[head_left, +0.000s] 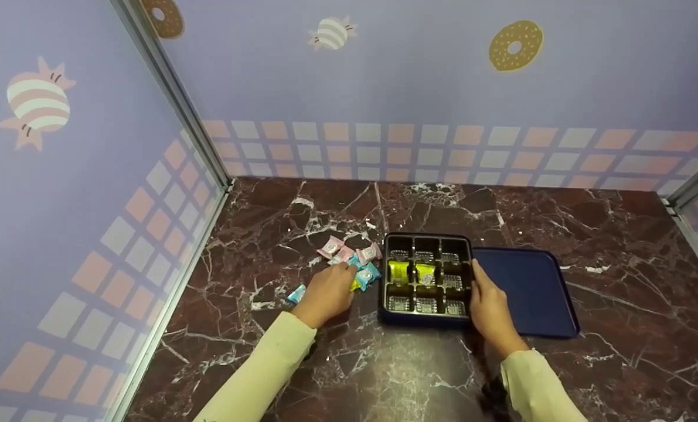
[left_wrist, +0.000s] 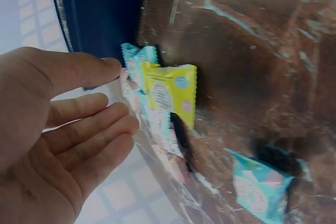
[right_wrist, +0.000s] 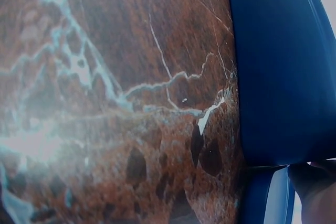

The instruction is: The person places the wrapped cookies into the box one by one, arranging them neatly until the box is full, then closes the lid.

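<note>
My left hand (head_left: 328, 293) hovers over a small pile of wrapped candies, its fingers loosely bent with nothing between them in the left wrist view. Right by those fingers is a yellow candy (left_wrist: 173, 93), among blue candies (head_left: 367, 275) and pink candies (head_left: 331, 247). One blue candy (left_wrist: 260, 190) lies apart from the pile. Beside it stands a dark blue box (head_left: 425, 321) with a black divided insert. Two yellow candies (head_left: 425, 274) sit in its middle row, in the left and centre compartments. My right hand (head_left: 492, 308) rests against the box's right side, fingers extended along it.
A flat dark blue lid (head_left: 530, 293) lies right of the box, partly behind my right hand. The brown marbled tabletop (head_left: 636, 281) meets a patterned back wall (head_left: 384, 76) and a left wall (head_left: 91, 193).
</note>
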Available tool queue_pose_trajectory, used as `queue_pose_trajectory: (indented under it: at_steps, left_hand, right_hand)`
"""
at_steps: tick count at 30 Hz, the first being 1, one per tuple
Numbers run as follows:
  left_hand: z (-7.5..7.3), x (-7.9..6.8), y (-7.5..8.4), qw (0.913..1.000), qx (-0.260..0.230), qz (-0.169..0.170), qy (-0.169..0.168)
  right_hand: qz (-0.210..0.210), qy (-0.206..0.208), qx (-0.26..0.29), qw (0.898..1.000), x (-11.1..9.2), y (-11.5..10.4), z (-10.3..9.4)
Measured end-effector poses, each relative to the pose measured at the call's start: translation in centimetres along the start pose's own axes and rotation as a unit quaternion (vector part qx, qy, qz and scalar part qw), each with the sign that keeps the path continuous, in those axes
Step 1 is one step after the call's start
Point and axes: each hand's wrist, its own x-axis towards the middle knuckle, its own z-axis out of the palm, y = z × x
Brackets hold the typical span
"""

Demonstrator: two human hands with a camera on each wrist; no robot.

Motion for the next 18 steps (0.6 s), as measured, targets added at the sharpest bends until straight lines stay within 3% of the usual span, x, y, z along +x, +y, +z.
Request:
queue_pose_trajectory:
  at_steps: [12, 18]
  left_hand:
    - [0.9, -0.9, -0.8, 0.9985, -0.008, -0.053, -0.014]
    - [1.2, -1.0, -0.8, 0.9988, -0.011, -0.046, -0.011]
  right_hand:
    - [0.0, -0.012, -0.004, 1.0, 0.0, 0.0, -0.1]
    - [0.001, -0.005, -0.001, 1.0, 0.0, -0.1, -0.1]
